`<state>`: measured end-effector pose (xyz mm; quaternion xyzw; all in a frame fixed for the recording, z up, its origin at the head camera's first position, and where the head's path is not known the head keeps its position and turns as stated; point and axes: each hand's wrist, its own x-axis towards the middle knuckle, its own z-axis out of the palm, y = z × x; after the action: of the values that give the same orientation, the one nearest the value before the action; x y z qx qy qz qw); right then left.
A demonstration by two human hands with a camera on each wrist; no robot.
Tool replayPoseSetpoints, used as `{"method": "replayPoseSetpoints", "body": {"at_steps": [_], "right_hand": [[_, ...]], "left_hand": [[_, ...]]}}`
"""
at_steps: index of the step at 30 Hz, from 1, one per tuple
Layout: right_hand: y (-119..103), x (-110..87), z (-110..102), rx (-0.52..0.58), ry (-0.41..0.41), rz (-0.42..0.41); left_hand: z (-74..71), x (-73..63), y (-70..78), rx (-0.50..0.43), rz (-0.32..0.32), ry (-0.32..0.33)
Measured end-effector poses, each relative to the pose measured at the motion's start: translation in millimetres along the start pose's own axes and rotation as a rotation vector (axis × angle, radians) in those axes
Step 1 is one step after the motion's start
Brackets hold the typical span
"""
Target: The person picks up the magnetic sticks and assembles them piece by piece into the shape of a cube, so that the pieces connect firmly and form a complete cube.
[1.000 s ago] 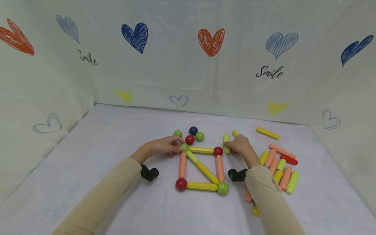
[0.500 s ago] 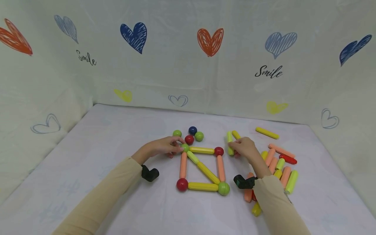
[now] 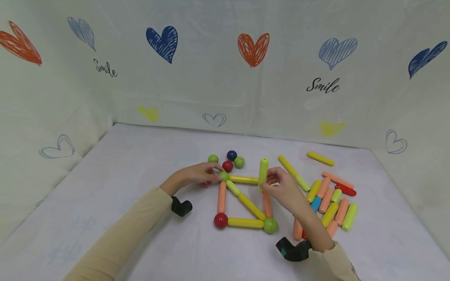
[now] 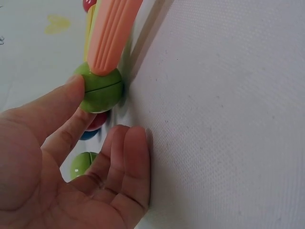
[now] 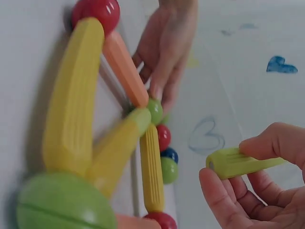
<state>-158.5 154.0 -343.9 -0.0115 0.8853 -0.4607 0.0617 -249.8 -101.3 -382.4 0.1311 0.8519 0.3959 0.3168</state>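
A square frame of magnetic sticks and balls lies on the table, with yellow sticks (image 3: 245, 223) and orange sticks (image 3: 222, 197) for sides. A yellow and light green diagonal (image 3: 251, 206) crosses it. My left hand (image 3: 195, 175) pinches the green ball (image 3: 224, 176) at the far left corner between thumb and index finger. Above the far right corner, my right hand (image 3: 283, 191) holds a light green stick (image 3: 263, 169) nearly upright by its lower end. The red ball (image 5: 162, 220) of that corner is hidden in the head view. Near corners carry a red ball (image 3: 221, 220) and a green ball (image 3: 270, 225).
Behind the frame sit loose balls: a blue one (image 3: 231, 155), a red one (image 3: 227, 166) and two green ones. Several loose sticks (image 3: 329, 214) are heaped at the right. A yellow stick (image 3: 320, 158) lies farther back. A fabric backdrop (image 3: 211, 78) stands behind the table.
My right hand has lifted the light green stick off the table and carried it left, over the far right corner. My left hand stays on the green ball.
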Motion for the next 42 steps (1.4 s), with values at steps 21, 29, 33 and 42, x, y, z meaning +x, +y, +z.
{"method": "replayPoseSetpoints", "body": {"at_steps": [21, 29, 33, 42], "right_hand": [[-9.1, -34.9, 80.6, 0.096, -0.228, -0.339], [-8.6, -35.4, 82.6, 0.031, -0.231, -0.375], [-8.9, -36.4, 82.8, 0.023, -0.227, -0.365], [-10.8, -35.5, 81.7, 0.002, -0.222, -0.346]], "left_hand": [[4.3, -4.1, 4.9, 0.023, 0.011, 0.066], [6.0, -6.5, 4.5, 0.000, 0.019, 0.082], [5.7, -6.5, 3.6, 0.000, 0.032, 0.098], [-7.4, -1.2, 3.1, -0.060, 0.032, 0.375]]}}
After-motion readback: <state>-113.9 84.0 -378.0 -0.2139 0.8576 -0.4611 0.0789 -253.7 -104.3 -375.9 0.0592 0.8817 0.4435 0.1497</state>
